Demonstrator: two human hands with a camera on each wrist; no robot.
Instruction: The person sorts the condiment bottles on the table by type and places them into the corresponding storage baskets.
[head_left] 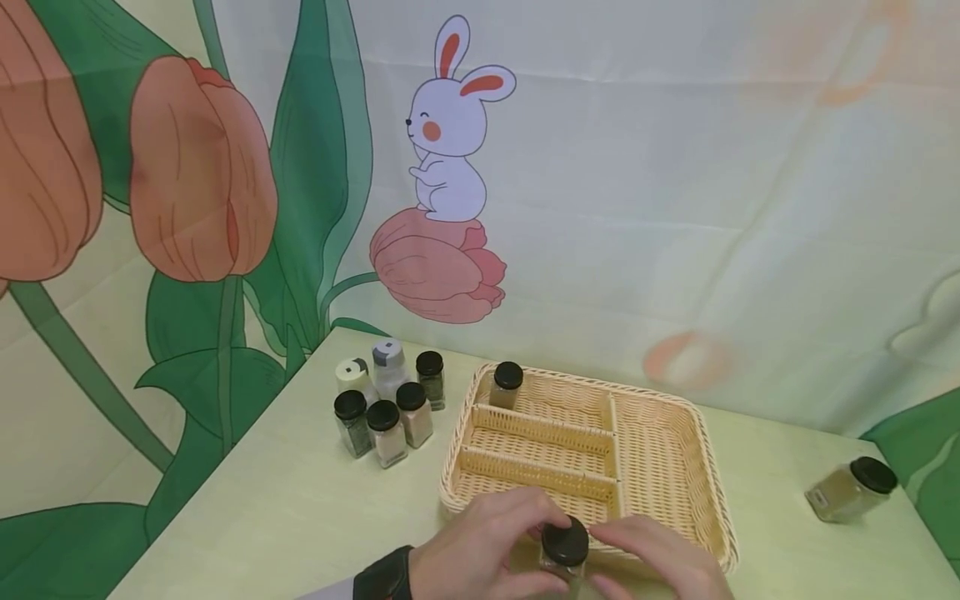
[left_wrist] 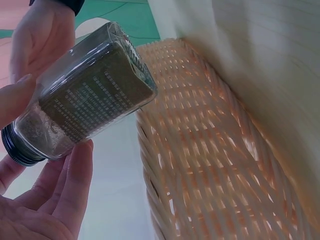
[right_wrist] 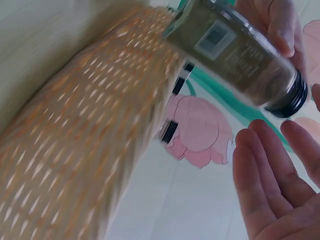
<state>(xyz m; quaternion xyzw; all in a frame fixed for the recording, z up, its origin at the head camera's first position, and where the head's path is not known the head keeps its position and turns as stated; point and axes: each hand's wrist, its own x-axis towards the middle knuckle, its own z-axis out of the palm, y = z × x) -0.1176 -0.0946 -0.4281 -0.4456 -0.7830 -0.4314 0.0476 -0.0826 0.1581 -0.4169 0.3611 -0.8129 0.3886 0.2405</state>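
A glass spice jar with a black lid and greenish-brown powder is held just in front of the near rim of a woven basket. My left hand grips the jar between thumb and fingers; in the left wrist view the jar is tilted, lid toward the lower left. My right hand is beside the jar on the right. In the right wrist view its fingers are straight and apart from the jar. The basket wall is close by.
Several spice jars stand grouped left of the basket. One jar stands in the basket's back-left compartment. Another jar lies on its side at the table's far right. A printed cloth backdrop hangs behind the table.
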